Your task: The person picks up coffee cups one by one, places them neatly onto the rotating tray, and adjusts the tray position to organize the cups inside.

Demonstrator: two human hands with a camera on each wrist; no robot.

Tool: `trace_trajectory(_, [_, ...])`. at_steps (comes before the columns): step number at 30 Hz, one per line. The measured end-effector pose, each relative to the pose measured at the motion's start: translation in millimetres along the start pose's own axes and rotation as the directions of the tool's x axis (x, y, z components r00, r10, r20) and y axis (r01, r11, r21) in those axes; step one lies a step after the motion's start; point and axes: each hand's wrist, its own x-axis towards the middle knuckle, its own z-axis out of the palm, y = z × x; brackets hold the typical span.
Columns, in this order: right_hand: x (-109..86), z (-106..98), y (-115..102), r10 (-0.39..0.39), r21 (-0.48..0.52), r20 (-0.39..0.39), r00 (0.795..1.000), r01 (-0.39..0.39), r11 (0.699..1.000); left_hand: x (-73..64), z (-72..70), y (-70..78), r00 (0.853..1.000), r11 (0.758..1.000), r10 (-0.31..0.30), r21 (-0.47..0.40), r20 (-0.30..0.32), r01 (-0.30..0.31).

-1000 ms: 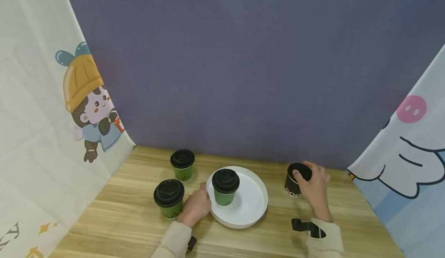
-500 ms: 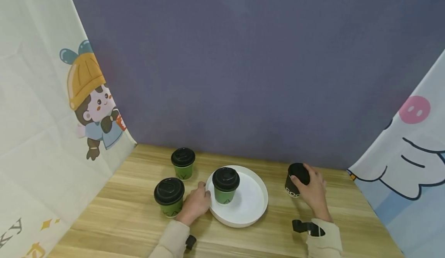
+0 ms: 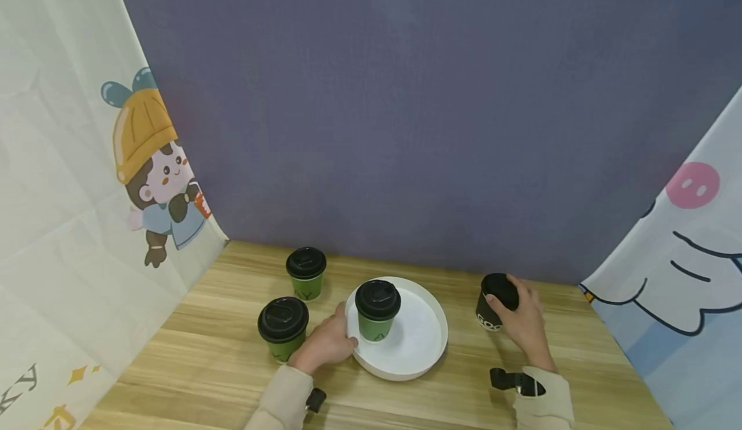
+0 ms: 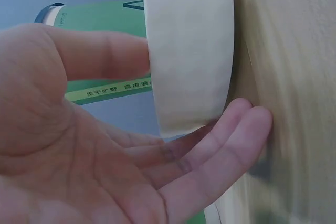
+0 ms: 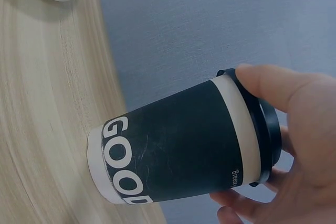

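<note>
Leftward, a pale cloth point(image 3: 58, 179) printed with a cartoon figure is seen beside the wooden table point(image 3: 440, 411). Two lidded green cups are noted next: the rear cup point(image 3: 306, 286) near the backdrop point(image 3: 429, 114), the front cup point(image 3: 283, 322) close beside the left wrist, so that room on that side is narrowed. The rim of the white tray point(image 3: 417, 336) is held by the left hand point(image 3: 324, 342), thumb set at the wall's top edge, fingers loosely bent about its lower edge. On the tray's left half a third green cup point(image 3: 375, 312) is stood upright, just inside the gripped rim. Well apart to the right, the black cup point(image 3: 489, 308) is held upright by its lid in the right hand point(image 3: 524, 319), thumb and fingers spread to the lid's width; whether its base is touching the table cannot be told. Farthest right, another printed cloth point(image 3: 695, 256) is seen. By the left wrist camera, a lettered band on the tray's cup is shown, unreadable from the head; by the right, "GOOD" and a white base band are revealed, partly lost from above.
</note>
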Motion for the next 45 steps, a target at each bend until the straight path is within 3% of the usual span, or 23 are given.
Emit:
trace_trajectory(5, [2.9,-0.8,1.0,-0.009,0.004,0.017,1.000,0.009,1.000,1.0,-0.3,0.5,0.999,1.000,-0.004,0.011,0.044,0.004])
trace_trajectory(9, [5.3,-1.3,2.1,-0.009,0.004,0.030,1.000,0.009,1.000,3.2,0.5,1.3,0.999,1.000,-0.020,0.015,0.045,0.019])
trace_trajectory(17, [10.9,-3.0,4.6,-0.003,0.021,0.051,0.999,0.002,1.000,10.9,3.6,0.8,0.999,0.999,-0.050,0.016,-0.009,0.050])
trace_trajectory(22, [14.5,-5.1,3.1,0.027,0.035,0.070,0.997,-0.029,0.999,13.6,5.6,1.4,0.997,0.999,-0.034,0.009,-0.065,0.035])
trace_trajectory(32, [21.7,-6.0,3.8,0.051,0.031,0.043,0.998,-0.052,0.998,23.6,12.2,-0.4,0.988,0.999,-0.047,0.011,-0.148,0.049])
trace_trajectory(41, [26.6,-7.2,5.5,0.056,0.019,0.059,0.997,-0.057,0.998,26.7,15.0,2.4,0.983,0.998,-0.054,0.004,-0.178,0.055])
trace_trajectory(45, [29.8,-7.4,6.1,0.056,-0.003,0.066,0.996,-0.056,0.998,25.5,14.3,4.1,0.986,0.997,-0.070,-0.019,-0.154,0.068])
